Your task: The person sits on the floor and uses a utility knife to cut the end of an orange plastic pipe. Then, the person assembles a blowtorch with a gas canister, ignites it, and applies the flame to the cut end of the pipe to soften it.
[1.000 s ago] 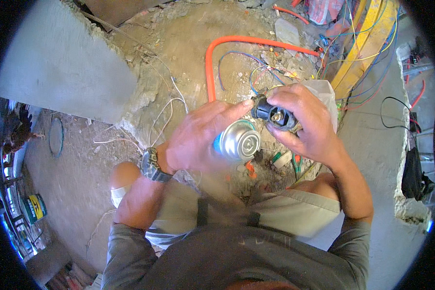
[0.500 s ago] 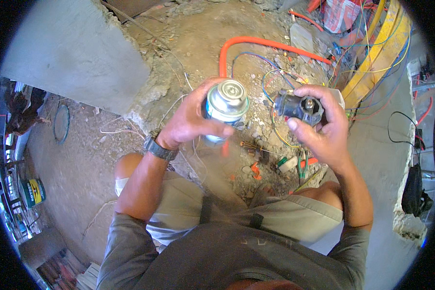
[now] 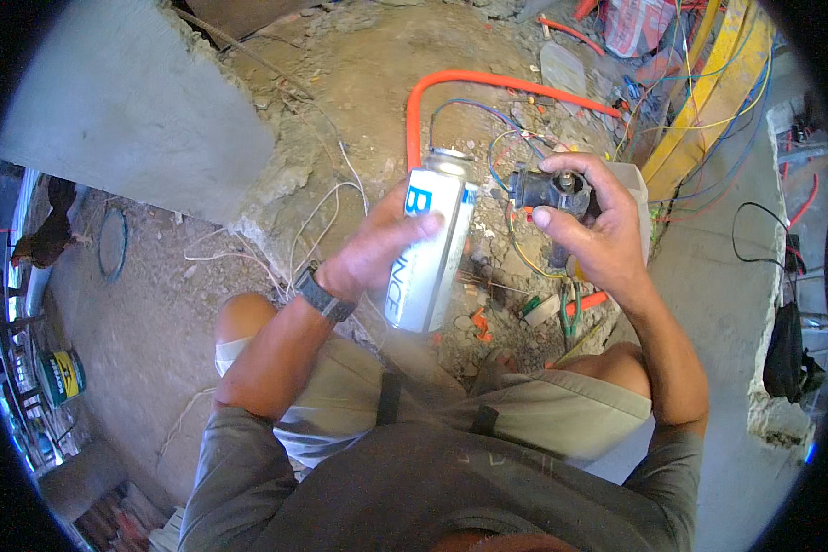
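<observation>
A white gas canister point(image 3: 423, 290) with blue lettering is gripped in my left hand point(image 3: 368, 253), its silver top tilted away from me. The thumb lies across the canister's side; the other fingers are hidden behind it. My right hand point(image 3: 609, 230) holds a black plastic fitting point(image 3: 535, 189) between thumb and fingers. A small metal stem shows in the fitting's round end. Between the two pieces there is a gap. On my left wrist is a dark watch point(image 3: 324, 294).
An orange corrugated conduit point(image 3: 488, 77) curves over the rubble beyond my hands. Green-handled pliers point(image 3: 569, 317) and a white tape roll point(image 3: 543, 310) lie near my right knee. Loose wires hang by a yellow beam point(image 3: 708, 101). A grey wall slab point(image 3: 138, 101) stands at far left.
My left hand has tipped the canister, so its long lettered side now faces me instead of its top. The right hand has shifted slightly left, still holding the black fitting.
</observation>
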A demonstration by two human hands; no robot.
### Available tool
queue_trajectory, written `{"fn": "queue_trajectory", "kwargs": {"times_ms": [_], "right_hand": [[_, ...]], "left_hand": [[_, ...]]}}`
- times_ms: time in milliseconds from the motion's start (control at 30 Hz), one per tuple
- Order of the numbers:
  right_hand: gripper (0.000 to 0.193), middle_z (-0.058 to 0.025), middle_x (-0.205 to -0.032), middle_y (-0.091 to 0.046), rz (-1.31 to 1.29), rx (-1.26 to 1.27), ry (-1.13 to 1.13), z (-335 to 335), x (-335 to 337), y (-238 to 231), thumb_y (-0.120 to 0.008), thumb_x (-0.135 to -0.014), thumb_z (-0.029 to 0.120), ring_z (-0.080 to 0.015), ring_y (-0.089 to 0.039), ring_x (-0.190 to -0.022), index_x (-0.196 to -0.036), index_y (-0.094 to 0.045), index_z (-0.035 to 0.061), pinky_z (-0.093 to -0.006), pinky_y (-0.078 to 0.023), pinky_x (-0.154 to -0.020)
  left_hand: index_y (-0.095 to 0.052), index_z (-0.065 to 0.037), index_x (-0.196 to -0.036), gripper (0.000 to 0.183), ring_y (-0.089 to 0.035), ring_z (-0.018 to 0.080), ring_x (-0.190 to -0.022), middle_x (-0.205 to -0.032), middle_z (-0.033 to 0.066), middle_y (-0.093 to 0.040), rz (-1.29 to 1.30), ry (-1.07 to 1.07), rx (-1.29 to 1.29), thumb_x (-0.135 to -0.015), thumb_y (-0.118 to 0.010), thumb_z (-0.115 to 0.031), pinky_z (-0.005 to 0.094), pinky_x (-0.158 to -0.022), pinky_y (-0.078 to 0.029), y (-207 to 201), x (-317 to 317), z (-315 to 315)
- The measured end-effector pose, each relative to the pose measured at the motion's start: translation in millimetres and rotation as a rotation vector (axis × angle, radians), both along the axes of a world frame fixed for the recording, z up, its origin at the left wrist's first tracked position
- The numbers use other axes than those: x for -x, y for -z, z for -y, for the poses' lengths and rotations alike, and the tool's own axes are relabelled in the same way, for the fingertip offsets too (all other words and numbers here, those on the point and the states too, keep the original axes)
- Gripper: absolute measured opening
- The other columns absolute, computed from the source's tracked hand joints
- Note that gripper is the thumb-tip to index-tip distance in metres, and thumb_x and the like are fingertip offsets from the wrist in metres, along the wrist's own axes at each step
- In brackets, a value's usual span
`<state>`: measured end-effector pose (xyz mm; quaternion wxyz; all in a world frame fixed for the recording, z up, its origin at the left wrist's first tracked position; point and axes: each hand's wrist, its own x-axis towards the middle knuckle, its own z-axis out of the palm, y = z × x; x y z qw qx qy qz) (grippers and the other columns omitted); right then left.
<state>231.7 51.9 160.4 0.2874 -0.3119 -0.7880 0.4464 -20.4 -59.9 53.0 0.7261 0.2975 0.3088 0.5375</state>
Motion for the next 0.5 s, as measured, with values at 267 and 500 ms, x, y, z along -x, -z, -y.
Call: {"fn": "queue_trajectory", "kwargs": {"times_ms": [267, 500], "right_hand": [[0.046, -0.0129, -0.113, -0.068, -0.026, -0.344, -0.199, 1.5, -4.8, -10.5, -0.082, -0.079, 0.008, -0.0260, -0.067, -0.105, -0.120, -0.065, 0.0022, -0.0372, -0.052, -0.095], [0.047, -0.0156, -0.103, -0.068, 0.026, -0.464, -0.336, 15.9, 6.6, -18.7, -0.084, -0.075, 0.007, -0.0317, -0.068, -0.092, -0.119, -0.065, 0.0024, -0.0391, -0.055, -0.081]], "left_hand": [[-0.039, -0.001, -0.157, 0.110, -0.052, 0.0233, -0.137, -0.145, 0.0117, -0.058, -0.709, 0.118, -0.379, -0.068, -0.097, -0.030, 0.0390, -0.119, -0.038, -44.5, 28.3, -1.6], [-0.054, -0.002, -0.144, 0.102, -0.061, 0.0239, -0.126, -0.135, 0.0130, -0.065, -0.911, 0.019, -0.551, -0.062, -0.102, -0.039, 0.0397, -0.110, -0.047, -45.4, 23.3, 3.8]]}}
